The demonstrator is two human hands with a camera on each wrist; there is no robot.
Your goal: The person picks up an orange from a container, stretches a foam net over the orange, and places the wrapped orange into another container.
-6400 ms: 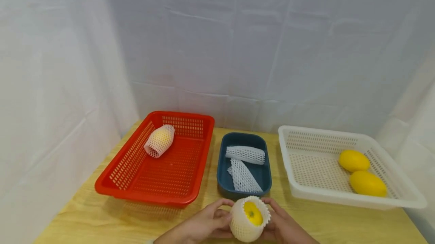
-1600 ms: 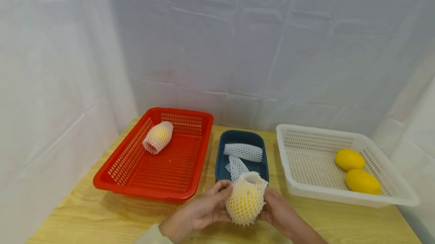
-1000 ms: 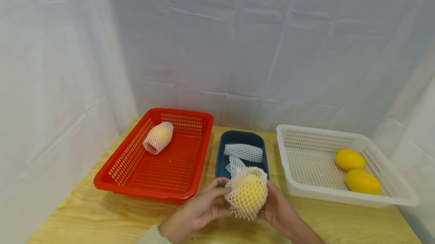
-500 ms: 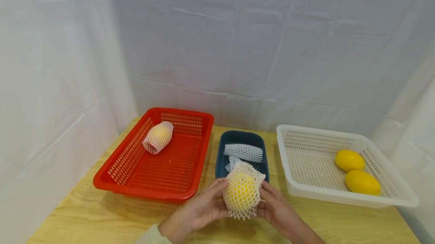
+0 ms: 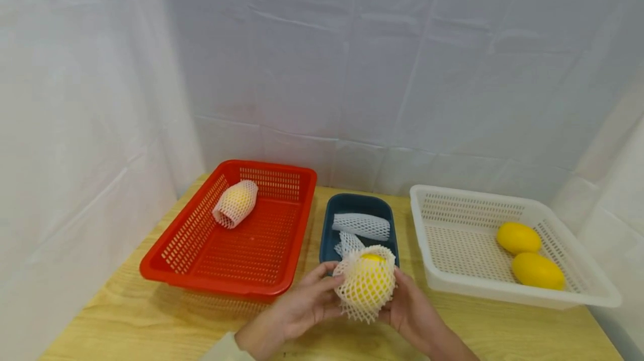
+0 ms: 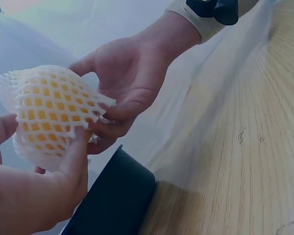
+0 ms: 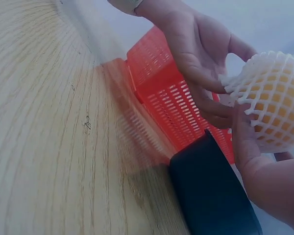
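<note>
Both hands hold a yellow oval fruit [image 5: 373,288] in a white foam net sleeve [image 5: 352,297] at the front middle of the head view. From the left side my left hand [image 5: 308,304] grips it, thumb and fingers spread around the netting. My right hand [image 5: 411,312] holds the opposite side, its palm partly hidden behind the fruit. Bare yellow shows at the sleeve's upper opening, while frayed netting hangs past the lower end. The left wrist view shows right-hand fingers [image 6: 120,105] at the net's edge; left-hand fingers [image 7: 210,100] touch it in the right wrist view.
Behind the hands stands a dark blue tub [image 5: 328,221] with foam sleeves [image 5: 362,226] in it. A red basket [image 5: 297,238] at left holds a net-wrapped fruit [image 5: 236,203]. The white basket [image 5: 421,243] at right holds two bare yellow fruits [image 5: 537,270].
Since the oldest frame the sleeved fruit has risen and turned, its stem end no longer facing the head camera. In the last half second it has tilted slightly, baring yellow at the top.
</note>
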